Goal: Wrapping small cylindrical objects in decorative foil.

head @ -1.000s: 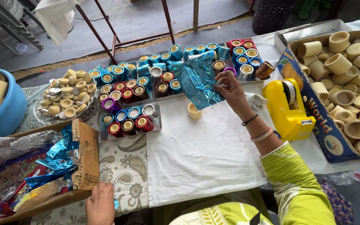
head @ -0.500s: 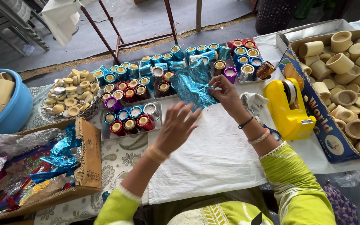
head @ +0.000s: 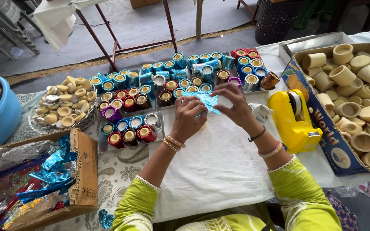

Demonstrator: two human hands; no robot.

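On white cloth-covered table [head: 219, 171], the left hand [head: 188, 119] has now joined the right hand [head: 232, 102], both sets of fingers pinching shiny blue foil sheet [head: 206, 100], so wrapping begins, just before trays of foil-covered small cups [head: 129, 128].

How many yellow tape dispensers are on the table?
1: the yellow tape dispenser stands right of the right hand, beside the cardboard box of plain cups. Others may be hidden.

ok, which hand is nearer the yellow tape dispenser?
Right. The right hand sits just left of the yellow tape dispenser, holding the blue foil; the left hand is farther left, on the foil's other side.
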